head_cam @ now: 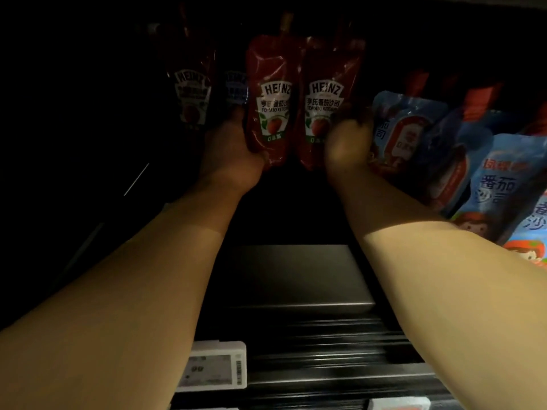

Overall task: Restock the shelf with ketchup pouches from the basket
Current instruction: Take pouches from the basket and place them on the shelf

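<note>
Both my arms reach deep into a dark shelf. My left hand (231, 152) grips the lower left edge of a red Heinz ketchup pouch (270, 93) that stands upright. My right hand (349, 140) holds the lower right side of a second red Heinz pouch (325, 93) right beside the first. Two more Heinz pouches (192, 93) stand in deep shadow to the left. The basket is out of view.
Blue tomato-sauce pouches (500, 184) lean in a row on the right, touching my right forearm. The dark metal shelf floor (296, 276) lies between my arms. A white price tag (216, 365) clips to the shelf's front rail. The left side is black shadow.
</note>
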A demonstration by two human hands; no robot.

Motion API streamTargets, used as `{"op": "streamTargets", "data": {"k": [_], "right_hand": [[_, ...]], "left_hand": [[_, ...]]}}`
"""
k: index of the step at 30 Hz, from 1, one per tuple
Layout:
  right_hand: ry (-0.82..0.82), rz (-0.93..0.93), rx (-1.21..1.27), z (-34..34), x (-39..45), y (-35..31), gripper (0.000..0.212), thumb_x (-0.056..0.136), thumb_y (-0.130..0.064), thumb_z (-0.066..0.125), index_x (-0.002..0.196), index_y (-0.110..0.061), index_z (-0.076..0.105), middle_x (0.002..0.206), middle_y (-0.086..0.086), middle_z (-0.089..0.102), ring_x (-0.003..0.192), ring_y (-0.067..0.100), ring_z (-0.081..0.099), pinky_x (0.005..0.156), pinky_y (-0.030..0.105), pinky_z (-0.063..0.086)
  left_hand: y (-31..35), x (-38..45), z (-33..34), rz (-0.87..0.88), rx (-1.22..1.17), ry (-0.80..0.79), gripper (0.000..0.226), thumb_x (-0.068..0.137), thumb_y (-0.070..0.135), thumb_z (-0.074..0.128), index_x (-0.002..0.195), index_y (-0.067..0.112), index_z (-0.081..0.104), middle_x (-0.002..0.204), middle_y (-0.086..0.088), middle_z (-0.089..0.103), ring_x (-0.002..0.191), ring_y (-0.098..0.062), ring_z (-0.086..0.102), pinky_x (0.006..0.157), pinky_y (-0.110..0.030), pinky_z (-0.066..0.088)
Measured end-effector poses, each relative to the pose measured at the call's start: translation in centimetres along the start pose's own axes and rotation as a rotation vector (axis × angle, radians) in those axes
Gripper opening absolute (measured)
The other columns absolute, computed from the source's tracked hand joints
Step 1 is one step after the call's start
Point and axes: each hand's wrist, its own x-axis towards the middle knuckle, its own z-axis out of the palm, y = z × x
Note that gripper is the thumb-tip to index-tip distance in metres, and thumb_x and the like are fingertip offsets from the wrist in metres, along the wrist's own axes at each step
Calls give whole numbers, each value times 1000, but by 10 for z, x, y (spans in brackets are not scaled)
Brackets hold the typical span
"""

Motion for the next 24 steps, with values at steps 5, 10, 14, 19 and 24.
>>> {"op": "streamTargets", "data": {"k": [5, 10, 14, 19, 24], "right_hand": [[89, 18, 14, 0, -2, -3, 37, 97, 1, 45, 133, 9, 48, 121, 27, 62, 97, 34, 67, 65, 23, 52], [97, 32, -41, 0, 0, -2, 36, 97, 1, 45, 131, 11, 50, 121, 29, 62, 105, 38, 64, 70, 26, 52], [-15, -119, -239, 7, -4, 1, 35, 100, -3, 43, 133, 6, 49, 125, 23, 60, 112, 34, 60, 94, 32, 49], [-8, -203, -567, 6, -4, 5, 77, 96, -7, 55, 158, -6, 9, 149, 19, 42, 136, 33, 44, 111, 34, 36], [-25, -376, -500, 15, -19, 1, 86, 93, -23, 61, 158, -12, 6, 153, 19, 33, 139, 36, 37, 103, 30, 29]], "left_hand": [[2, -1, -1, 2, 23, -3, 65, 82, 17, 80, 140, 27, 52, 133, 4, 64, 124, -15, 58, 99, -23, 41], [2, -2, -3, 5, 45, 4, 65, 80, 17, 80, 139, 26, 54, 132, 3, 65, 123, -17, 60, 102, -24, 44], [4, -4, -1, 4, 74, 5, 60, 83, 19, 79, 138, 27, 55, 132, 3, 64, 124, -17, 59, 102, -24, 42], [11, -9, 4, 14, 103, 27, 60, 87, 24, 76, 142, 26, 51, 135, -1, 62, 127, -22, 57, 109, -33, 44], [14, -10, 5, -12, 136, 97, 63, 86, 19, 75, 143, 23, 46, 132, -2, 62, 122, -22, 59, 97, -23, 42]]}}
